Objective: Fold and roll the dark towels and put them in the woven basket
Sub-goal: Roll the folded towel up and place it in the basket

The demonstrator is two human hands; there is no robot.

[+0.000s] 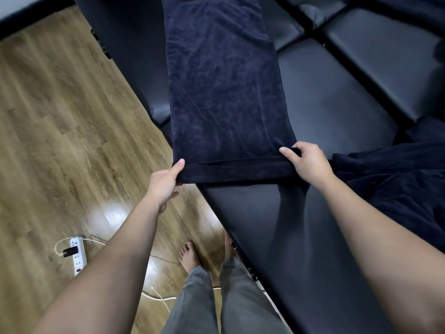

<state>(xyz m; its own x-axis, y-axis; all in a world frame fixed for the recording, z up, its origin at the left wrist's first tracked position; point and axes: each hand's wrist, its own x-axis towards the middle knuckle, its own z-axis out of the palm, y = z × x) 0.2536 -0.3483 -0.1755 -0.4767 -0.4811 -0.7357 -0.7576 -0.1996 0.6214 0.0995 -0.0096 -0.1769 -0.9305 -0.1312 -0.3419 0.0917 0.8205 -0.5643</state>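
A folded navy towel [224,92] lies lengthwise on the black padded surface [337,112], its near end turned over into a narrow first roll. The left hand [163,184] grasps the left end of that rolled edge, thumb on top and fingers curled underneath, right at the surface's edge above the wooden floor [60,141]. The right hand [308,162] clenches the right end of the same roll, fingers tucked over the cloth. Just to the right of the right hand, a heap of unfolded dark towels [397,184] sits crumpled on the surface. On the floor lie a white power strip [78,256] with a black plug in it and a pale cable. The person's bare feet and grey trousers show below.
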